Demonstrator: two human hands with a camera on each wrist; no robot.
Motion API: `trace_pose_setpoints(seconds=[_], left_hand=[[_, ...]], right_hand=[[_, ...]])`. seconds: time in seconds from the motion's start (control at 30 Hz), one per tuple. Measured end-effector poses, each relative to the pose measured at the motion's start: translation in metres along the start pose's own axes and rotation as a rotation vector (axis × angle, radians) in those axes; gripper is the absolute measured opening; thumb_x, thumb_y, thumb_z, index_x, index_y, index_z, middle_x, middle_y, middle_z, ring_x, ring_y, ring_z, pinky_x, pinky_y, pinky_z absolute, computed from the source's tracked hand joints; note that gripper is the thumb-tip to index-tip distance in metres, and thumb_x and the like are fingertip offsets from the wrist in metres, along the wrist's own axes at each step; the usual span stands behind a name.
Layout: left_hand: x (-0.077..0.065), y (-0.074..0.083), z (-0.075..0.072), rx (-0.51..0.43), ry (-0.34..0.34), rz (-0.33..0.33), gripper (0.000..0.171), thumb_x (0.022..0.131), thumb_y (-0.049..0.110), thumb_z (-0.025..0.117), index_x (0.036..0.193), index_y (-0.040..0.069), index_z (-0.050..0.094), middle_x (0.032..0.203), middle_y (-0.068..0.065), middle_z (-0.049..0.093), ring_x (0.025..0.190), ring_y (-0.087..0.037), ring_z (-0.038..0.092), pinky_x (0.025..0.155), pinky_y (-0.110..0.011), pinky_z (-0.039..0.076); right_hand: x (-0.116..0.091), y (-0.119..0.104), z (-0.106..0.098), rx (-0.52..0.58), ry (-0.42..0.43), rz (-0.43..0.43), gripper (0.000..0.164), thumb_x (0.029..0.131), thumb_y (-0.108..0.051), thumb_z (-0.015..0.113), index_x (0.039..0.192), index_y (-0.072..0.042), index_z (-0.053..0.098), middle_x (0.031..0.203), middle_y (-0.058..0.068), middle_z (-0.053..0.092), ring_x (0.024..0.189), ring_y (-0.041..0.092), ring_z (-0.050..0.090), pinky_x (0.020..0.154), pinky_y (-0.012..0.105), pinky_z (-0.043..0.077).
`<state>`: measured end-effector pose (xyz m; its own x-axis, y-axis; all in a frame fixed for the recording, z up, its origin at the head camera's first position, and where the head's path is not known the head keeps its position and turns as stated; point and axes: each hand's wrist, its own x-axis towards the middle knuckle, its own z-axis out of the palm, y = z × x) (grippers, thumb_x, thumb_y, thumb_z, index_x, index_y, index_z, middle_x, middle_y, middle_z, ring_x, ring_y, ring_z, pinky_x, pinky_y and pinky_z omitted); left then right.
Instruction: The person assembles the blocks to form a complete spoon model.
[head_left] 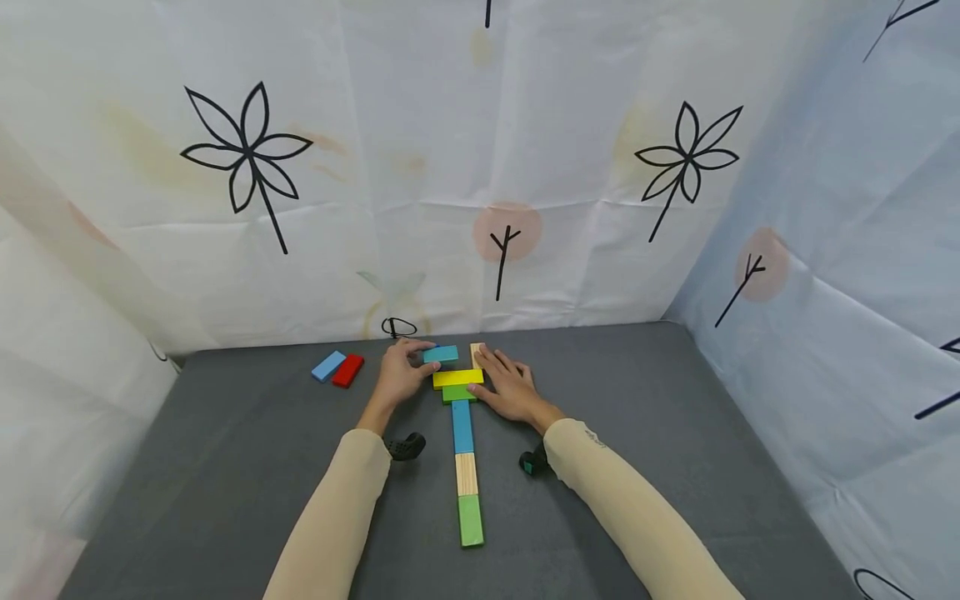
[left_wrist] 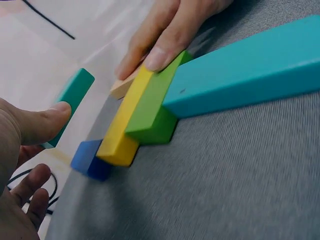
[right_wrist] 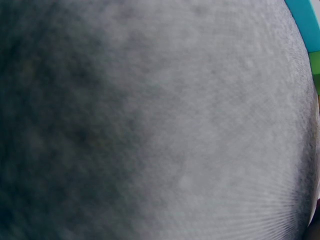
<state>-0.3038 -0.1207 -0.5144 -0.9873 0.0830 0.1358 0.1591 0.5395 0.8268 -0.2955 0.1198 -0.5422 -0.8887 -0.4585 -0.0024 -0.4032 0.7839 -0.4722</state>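
My left hand [head_left: 400, 371] pinches a teal wooden block [head_left: 441, 354] between thumb and fingers, raised off the table in the left wrist view. Under it, a dark blue block [left_wrist: 91, 160] touches the far side of a yellow block [head_left: 459, 378]. A short-looking green block [head_left: 456, 393] lies along the yellow one's near side. My right hand [head_left: 513, 393] has its fingers extended, touching a plain wood block [head_left: 476, 350] and the right ends of the yellow and green blocks. From the green block a line runs toward me: blue [head_left: 462, 427], plain wood [head_left: 466, 473], then light green [head_left: 471, 521].
To the left on the grey table cover [head_left: 247, 467] lie a light blue block [head_left: 328, 365] and a red block [head_left: 348, 371], side by side. White patterned cloth [head_left: 420, 167] hangs behind the table and along both sides. The right wrist view holds mostly grey fabric.
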Motion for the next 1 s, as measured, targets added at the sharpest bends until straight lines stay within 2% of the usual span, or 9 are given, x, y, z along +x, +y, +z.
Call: trace_pose_setpoints(seconds=[0.1,0.2,0.33,0.53,0.8,1.0], left_hand=[[0.006,0.001,0.008,0.037,-0.008,0.007,0.038,0.090,0.012,0.079,0.126,0.003,0.071,0.135,-0.019,0.058,0.129,-0.042,0.047,0.108,-0.060,0.034],[0.009,0.001,0.015,0.088,-0.011,0.006,0.037,0.091,0.015,0.078,0.126,0.005,0.072,0.134,-0.017,0.060,0.134,-0.043,0.042,0.110,-0.063,0.026],[0.010,0.001,0.022,0.142,-0.012,-0.015,0.036,0.092,0.018,0.078,0.126,0.008,0.073,0.134,-0.015,0.061,0.134,-0.040,0.041,0.107,-0.062,0.026],[0.008,0.001,0.028,0.145,-0.009,-0.003,0.035,0.093,0.017,0.076,0.126,0.008,0.072,0.135,-0.016,0.060,0.140,-0.040,0.036,0.111,-0.063,0.022],[0.007,0.003,0.032,0.202,-0.045,-0.021,0.037,0.094,0.019,0.074,0.129,0.009,0.071,0.139,-0.017,0.057,0.142,-0.041,0.032,0.113,-0.063,0.020],[0.008,0.005,0.033,0.209,-0.071,-0.033,0.038,0.096,0.018,0.072,0.132,0.007,0.069,0.141,-0.019,0.055,0.143,-0.042,0.031,0.115,-0.062,0.020]], right_hand=[[0.001,0.002,0.001,0.008,0.000,-0.001,0.073,0.106,-0.050,0.047,0.163,-0.014,0.022,0.170,0.004,0.011,0.155,0.030,0.013,0.115,0.060,0.013],[0.002,0.002,0.001,0.006,-0.003,0.000,0.073,0.106,-0.051,0.047,0.163,-0.014,0.021,0.170,0.004,0.011,0.154,0.030,0.014,0.114,0.060,0.014],[0.002,0.001,0.000,-0.024,-0.023,0.011,0.073,0.106,-0.054,0.043,0.164,-0.017,0.018,0.171,0.000,0.007,0.155,0.028,0.012,0.115,0.057,0.014],[0.000,-0.001,-0.003,-0.022,-0.015,0.003,0.071,0.107,-0.050,0.045,0.164,-0.015,0.020,0.170,0.002,0.009,0.154,0.029,0.013,0.114,0.058,0.016],[0.000,-0.002,-0.002,-0.034,-0.021,0.012,0.072,0.106,-0.051,0.044,0.164,-0.015,0.020,0.171,0.002,0.009,0.155,0.029,0.013,0.114,0.058,0.016],[0.000,-0.002,-0.002,-0.037,-0.021,0.017,0.072,0.106,-0.051,0.044,0.164,-0.016,0.020,0.171,0.002,0.009,0.155,0.029,0.013,0.115,0.058,0.016]])
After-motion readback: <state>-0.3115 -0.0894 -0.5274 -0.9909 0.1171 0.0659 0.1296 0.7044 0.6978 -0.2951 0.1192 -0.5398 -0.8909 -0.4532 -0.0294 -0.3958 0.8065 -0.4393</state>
